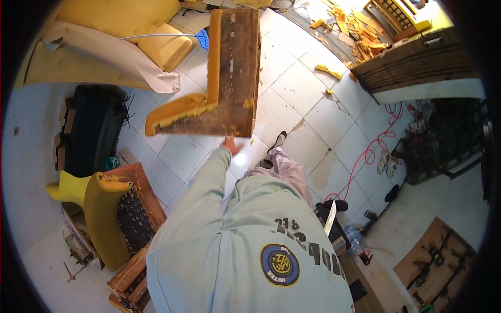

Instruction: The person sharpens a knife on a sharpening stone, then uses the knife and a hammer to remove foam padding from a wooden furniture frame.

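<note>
White tiled floor (284,101) is spreading out under and around the left hand (233,145); big yellow upholstered piece (120,13) is lying far beyond it, off to the left. L-shaped wooden frame (235,68) is sitting just beyond the hand, lower edge right at the fingers, long arm pointing away, short arm jutting left, ragged yellow padding lining the inner edges. Chair frame with olive cushion (102,219) is sitting well left of the hand, nearer the body; dark green item (94,130) is also standing left, roughly level with the hand. Foam scraps (362,36) are lying heaped far beyond the hand, to the right. Blue rake-like head (202,39) is showing beyond the hand, just left of the frame's long arm. Hand: thumb side is spreading outward, fingers are meeting or nearly meeting the lower edge; can't tell if it's pinching wood. Right hand isn't showing, state unknown. Handling: frame is looking awkward and lopsided, so probably best to be gripping bare wood near the corner, not crumbly padding, with the right hand supporting the long arm, watching for splinters, keeping feet clear.
</note>
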Motion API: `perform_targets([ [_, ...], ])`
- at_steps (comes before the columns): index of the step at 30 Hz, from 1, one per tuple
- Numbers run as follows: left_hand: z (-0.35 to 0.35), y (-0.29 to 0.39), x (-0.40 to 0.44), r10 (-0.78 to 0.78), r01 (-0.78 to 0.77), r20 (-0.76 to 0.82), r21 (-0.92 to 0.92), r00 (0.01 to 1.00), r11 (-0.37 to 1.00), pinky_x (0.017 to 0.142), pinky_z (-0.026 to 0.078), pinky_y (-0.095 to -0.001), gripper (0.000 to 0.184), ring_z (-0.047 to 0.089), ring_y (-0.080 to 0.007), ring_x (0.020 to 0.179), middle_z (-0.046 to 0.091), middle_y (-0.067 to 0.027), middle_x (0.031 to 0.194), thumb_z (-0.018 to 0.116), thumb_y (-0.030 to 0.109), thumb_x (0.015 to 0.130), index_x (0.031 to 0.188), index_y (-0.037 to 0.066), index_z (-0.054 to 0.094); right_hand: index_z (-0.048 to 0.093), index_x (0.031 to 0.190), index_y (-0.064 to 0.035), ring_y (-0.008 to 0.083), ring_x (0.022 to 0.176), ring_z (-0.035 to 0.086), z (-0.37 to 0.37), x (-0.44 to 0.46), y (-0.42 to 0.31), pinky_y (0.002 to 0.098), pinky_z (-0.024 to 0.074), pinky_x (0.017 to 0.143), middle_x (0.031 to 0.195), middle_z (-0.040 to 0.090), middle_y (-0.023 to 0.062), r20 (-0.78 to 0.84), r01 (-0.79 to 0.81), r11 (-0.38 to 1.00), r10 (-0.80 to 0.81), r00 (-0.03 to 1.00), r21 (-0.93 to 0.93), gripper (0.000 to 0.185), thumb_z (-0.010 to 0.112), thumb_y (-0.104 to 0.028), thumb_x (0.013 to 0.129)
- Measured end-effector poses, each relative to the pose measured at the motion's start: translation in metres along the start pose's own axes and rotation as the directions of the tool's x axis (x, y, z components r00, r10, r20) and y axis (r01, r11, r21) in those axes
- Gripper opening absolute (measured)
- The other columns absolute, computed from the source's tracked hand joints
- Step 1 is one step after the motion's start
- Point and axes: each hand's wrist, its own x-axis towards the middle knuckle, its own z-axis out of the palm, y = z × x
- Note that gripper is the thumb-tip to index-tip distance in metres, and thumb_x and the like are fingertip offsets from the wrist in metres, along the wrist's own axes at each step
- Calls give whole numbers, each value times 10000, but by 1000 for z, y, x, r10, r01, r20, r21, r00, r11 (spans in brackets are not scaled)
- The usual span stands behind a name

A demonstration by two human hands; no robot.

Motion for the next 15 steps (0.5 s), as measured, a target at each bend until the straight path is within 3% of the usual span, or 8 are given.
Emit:
perform_targets([
  [1,29,-3,-29,-96,81,137,112,986,990,1252,252,-433,1157,205,-423,1546,228,-309,1642,570,775,856,1579,-68,242,663,1267,-2,229,883,700,0,8,-18,380,551,799,990,735,132,7,-25,999,26,1000,-36,468,759,-233,871],
  [3,55,-19,-89,-114,113,332,24,936,993,1225,310,-452,1033,392,-402,1471,423,-244,1573,552,812,822,1531,66,459,665,1244,-6,213,814,679,-7,30,-74,370,536,735,932,712,117,64,-23,1000,24,998,-14,422,735,-218,886],
  [5,108,-95,-105,-233,203,367,121,900,972,1225,306,-437,1090,409,-373,1469,433,-246,1566,459,849,840,1500,-20,471,668,1221,-9,197,746,659,-19,55,-136,359,521,670,873,688,102,119,7,1000,-8,993,14,377,710,-202,901],
  [7,41,-54,-174,-284,274,416,87,864,958,1224,304,-439,991,418,-389,1459,439,-256,1558,423,771,911,1474,-41,495,670,1199,-13,182,677,638,-27,90,-190,348,506,605,814,664,87,170,53,997,-61,984,50,333,686,-186,915],
  [11,19,-122,-173,-471,470,9,-62,882,880,1185,359,-444,917,490,-383,1392,537,-261,1469,440,740,949,1384,-57,568,674,1153,-21,151,541,596,-36,143,-306,327,476,476,697,617,57,230,165,977,-192,954,133,251,637,-155,945],
  [12,16,-144,-158,-468,456,-107,-116,877,882,1178,368,-443,891,504,-396,1373,552,-257,1452,443,726,955,1371,-49,581,663,1150,-31,143,512,568,-6,225,-255,318,444,439,656,579,36,-43,756,636,-769,638,-155,254,662,-188,950],
  [13,-5,-133,-160,-494,429,-201,-294,846,854,1159,394,-444,851,529,-403,1343,571,-267,1422,458,700,964,1353,-45,594,640,1188,-34,143,477,540,-23,193,-343,314,419,407,680,581,41,201,117,969,-161,966,216,309,680,-235,957],
  [15,-36,-137,-131,-466,374,-287,-322,837,870,1146,419,-420,795,552,-381,1338,583,-257,1423,609,609,935,1392,-40,572,609,1275,-104,137,413,472,-14,213,-403,321,387,351,637,519,19,191,56,951,-118,975,304,332,661,-235,974],
])
